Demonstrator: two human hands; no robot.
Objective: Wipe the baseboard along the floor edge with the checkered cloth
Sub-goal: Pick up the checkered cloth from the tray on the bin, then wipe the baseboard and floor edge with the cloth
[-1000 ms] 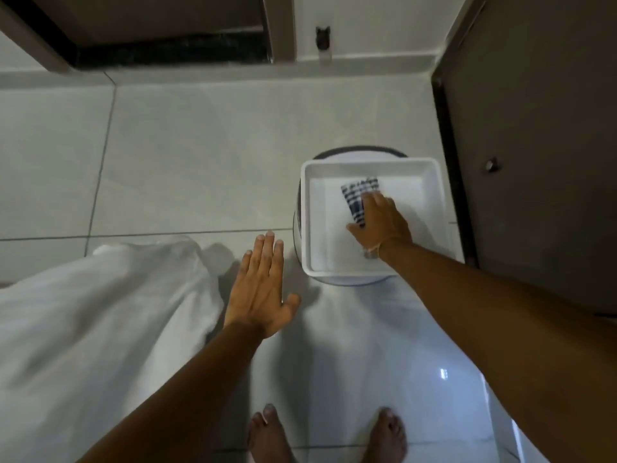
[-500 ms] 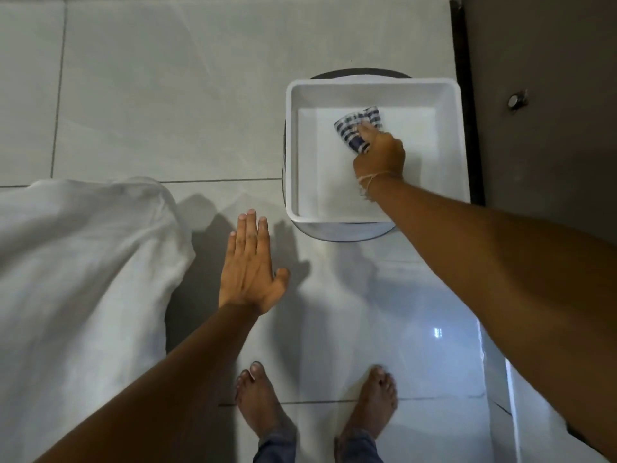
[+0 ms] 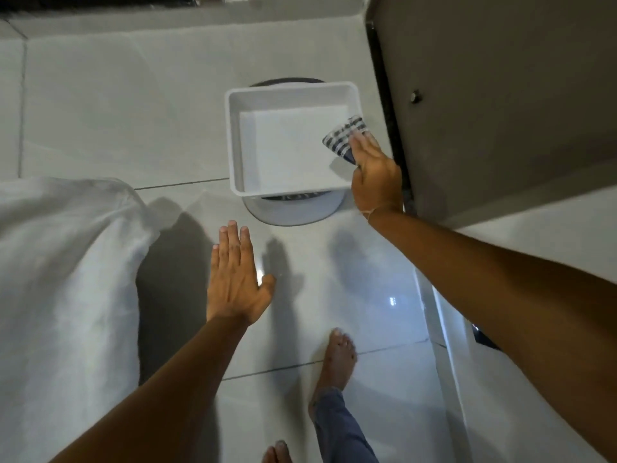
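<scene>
The blue-and-white checkered cloth [image 3: 344,138] is folded small and held in my right hand [image 3: 375,175], which is lifted over the right rim of a white square tub [image 3: 233,142]. The tub rests on top of a round white bucket [image 3: 293,212] on the tiled floor. My left hand [image 3: 235,279] hovers flat over the floor with its fingers spread and holds nothing. A pale baseboard [image 3: 187,20] runs along the floor edge at the top of the view, below a dark gap.
A brown door [image 3: 494,105] with a small round stop stands to the right, its dark edge close to the tub. A white sheet-covered mass [image 3: 63,295] fills the left. My bare feet [image 3: 337,362] stand on the glossy tiles below.
My right hand has lifted the cloth from the middle of the tub to over its right rim. The view has tilted up, and my feet have shifted.
</scene>
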